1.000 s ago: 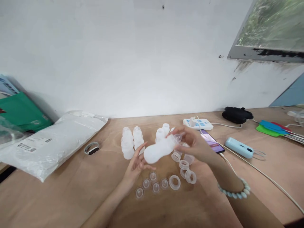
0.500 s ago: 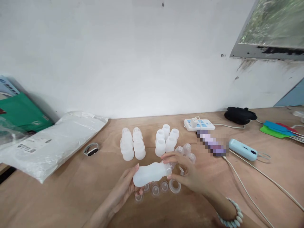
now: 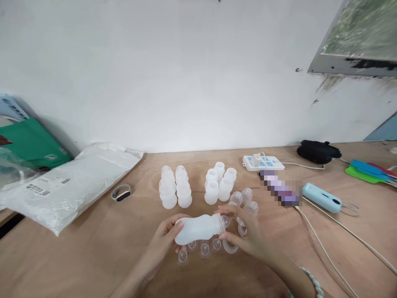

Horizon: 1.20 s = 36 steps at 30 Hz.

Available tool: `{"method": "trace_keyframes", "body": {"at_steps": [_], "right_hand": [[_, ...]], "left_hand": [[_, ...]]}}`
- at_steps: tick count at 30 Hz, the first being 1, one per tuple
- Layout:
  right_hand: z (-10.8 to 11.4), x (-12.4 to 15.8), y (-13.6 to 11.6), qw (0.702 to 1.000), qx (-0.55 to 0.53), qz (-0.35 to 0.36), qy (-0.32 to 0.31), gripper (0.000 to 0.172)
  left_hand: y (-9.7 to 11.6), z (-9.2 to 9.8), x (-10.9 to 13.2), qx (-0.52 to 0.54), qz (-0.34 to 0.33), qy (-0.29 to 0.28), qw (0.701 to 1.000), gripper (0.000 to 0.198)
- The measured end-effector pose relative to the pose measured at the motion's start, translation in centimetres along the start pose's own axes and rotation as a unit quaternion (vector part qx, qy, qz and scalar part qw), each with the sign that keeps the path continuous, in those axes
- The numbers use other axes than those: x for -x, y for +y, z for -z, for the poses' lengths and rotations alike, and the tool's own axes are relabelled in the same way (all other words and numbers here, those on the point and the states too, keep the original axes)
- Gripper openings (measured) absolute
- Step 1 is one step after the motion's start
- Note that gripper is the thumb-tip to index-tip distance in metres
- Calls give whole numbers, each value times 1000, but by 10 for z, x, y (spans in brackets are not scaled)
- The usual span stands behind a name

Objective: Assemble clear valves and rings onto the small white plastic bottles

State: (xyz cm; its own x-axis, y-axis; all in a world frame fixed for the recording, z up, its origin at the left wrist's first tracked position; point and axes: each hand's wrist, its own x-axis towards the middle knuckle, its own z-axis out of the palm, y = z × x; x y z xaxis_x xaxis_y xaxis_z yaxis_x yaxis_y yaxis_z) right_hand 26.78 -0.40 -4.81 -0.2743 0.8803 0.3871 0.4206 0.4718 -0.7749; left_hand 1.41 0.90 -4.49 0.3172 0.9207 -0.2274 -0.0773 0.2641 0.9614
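A white translucent plastic bottle (image 3: 198, 228) lies sideways between my two hands, just above the wooden table (image 3: 93, 248). My left hand (image 3: 166, 240) cups its base, fingers curled round it. My right hand (image 3: 245, 234) is closed at the bottle's neck, fingertips on a small clear piece there that I cannot make out well. Under the bottle, several clear round caps (image 3: 204, 248) and rings (image 3: 230, 246) lie on the table. Behind stand two groups of white bottles (image 3: 173, 192) (image 3: 218, 184).
A white plastic bag (image 3: 71, 184) and a green packet (image 3: 27, 145) lie at the left, with a wristband (image 3: 120, 193) beside them. At the right are a power strip (image 3: 263, 162), a phone (image 3: 279, 188), a light-blue device (image 3: 322, 198), cables, a black object (image 3: 318, 151) and coloured tools (image 3: 369, 169).
The bottle and both hands came down and toward me, from above the standing bottles to just over the loose caps. My left hand closed round the bottle's base.
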Motion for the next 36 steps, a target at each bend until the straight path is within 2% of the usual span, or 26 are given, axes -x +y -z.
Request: {"method": "trace_keyframes", "body": {"at_steps": [4,6,8,11,13,15,17,19,22,24,26,29,32,36], "right_hand": [[-4,-5,7,993,-48,-105,14,18],[-6,-6,10,987,-80,-135,11,20],[-5,-6,12,985,-97,-145,8,27],[3,-3,12,987,-103,-120,-11,37],[12,-3,10,987,-121,-98,-49,45],[21,-6,6,981,-143,-89,-92,60],[25,-10,2,977,-155,-92,-111,69],[24,-12,0,979,-154,-98,-95,60],[14,-12,4,975,-159,-142,-66,33],[8,-10,8,970,-162,-169,-70,23],[9,-8,10,971,-164,-159,-76,29],[18,-10,7,974,-178,-108,-86,40],[23,-13,3,972,-186,-95,-111,59],[17,-12,5,957,-195,-191,-95,39]], "left_hand": [[-4,2,2,-96,-162,-11,982,46],[-7,1,3,-140,-213,-16,967,41],[-11,0,5,-171,-230,-19,958,41],[-14,-1,4,-167,-203,-6,965,40],[-16,0,3,-136,-169,2,976,41],[-17,1,1,-102,-142,4,985,44],[-17,2,-1,-79,-132,5,988,46],[-17,2,-1,-75,-133,5,988,46],[-15,1,0,-102,-145,2,984,44],[-14,1,1,-118,-153,-3,981,43],[-14,1,1,-117,-155,-5,981,43],[-15,2,1,-96,-145,-3,985,42],[-15,3,1,-89,-139,-1,986,41],[-14,2,2,-99,-136,-5,986,42]]}}
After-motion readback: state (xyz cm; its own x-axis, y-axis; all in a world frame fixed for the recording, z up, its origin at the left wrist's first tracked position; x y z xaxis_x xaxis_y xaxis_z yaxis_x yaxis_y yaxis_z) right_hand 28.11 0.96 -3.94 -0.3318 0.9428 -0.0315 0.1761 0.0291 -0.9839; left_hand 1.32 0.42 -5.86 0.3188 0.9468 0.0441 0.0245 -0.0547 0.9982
